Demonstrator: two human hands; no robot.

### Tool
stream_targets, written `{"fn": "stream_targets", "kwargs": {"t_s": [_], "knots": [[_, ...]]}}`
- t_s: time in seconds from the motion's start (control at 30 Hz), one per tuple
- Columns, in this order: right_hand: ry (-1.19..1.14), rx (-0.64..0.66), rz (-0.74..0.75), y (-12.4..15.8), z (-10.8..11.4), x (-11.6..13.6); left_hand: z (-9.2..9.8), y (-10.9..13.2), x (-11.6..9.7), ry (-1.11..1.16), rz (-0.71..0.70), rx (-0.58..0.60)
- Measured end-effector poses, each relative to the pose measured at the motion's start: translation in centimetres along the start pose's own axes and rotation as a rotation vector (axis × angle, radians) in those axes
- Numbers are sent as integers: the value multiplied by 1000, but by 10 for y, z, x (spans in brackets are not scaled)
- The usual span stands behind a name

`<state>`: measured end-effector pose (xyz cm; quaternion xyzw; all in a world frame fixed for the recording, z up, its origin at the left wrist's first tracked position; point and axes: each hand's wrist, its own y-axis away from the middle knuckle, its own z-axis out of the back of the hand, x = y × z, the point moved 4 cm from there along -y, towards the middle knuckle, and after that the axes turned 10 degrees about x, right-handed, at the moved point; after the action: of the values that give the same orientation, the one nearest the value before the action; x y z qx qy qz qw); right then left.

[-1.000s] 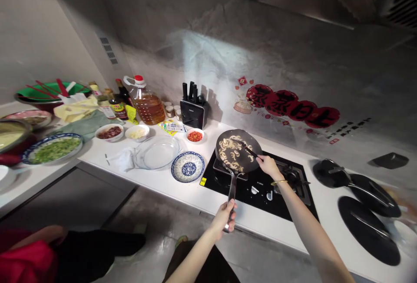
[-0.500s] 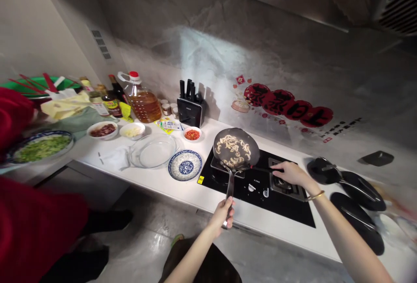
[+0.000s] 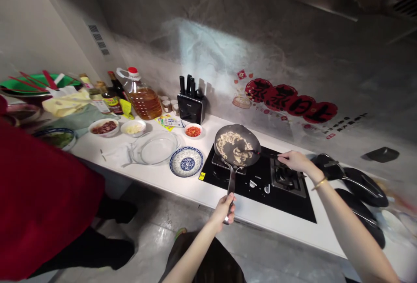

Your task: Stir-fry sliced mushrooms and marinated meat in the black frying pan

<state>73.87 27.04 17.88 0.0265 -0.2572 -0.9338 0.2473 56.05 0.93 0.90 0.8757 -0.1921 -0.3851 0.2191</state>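
Observation:
A dark frying pan [image 3: 224,154] with pale mushroom slices [image 3: 233,145] sits over the left burner of the black gas hob [image 3: 286,196]. My left hand [image 3: 224,208] is closed round the end of the pan's long metal handle. My right hand [image 3: 294,161] is closed on a dark spatula [image 3: 263,154] whose tip reaches into the right side of the pan among the slices.
A blue patterned plate [image 3: 186,161], a glass dish [image 3: 155,149], a small bowl of red chilli [image 3: 193,130], a knife block [image 3: 190,102] and an oil jug [image 3: 141,97] stand left of the hob. Black pans [image 3: 360,183] lie to the right. A person in red [image 3: 42,200] stands at the left.
My right hand has drawn back to the right, holding the spatula lower and flatter at the pan's right edge. The person in red has moved in along the left counter.

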Motion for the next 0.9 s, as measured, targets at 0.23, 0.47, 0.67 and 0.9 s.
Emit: {"fn": "stream_targets", "kwargs": {"t_s": [0.23, 0.47, 0.67, 0.9], "knots": [[11, -64, -101, -7, -18, 5, 0, 0, 1, 12, -5, 0], [-148, -162, -66, -73, -47, 74, 0, 1, -1, -27, 18, 1], [34, -109, 72, -23, -29, 78, 0, 0, 0, -4, 16, 0], [123, 16, 28, 31, -6, 33, 1, 1, -2, -19, 2, 5]]}}
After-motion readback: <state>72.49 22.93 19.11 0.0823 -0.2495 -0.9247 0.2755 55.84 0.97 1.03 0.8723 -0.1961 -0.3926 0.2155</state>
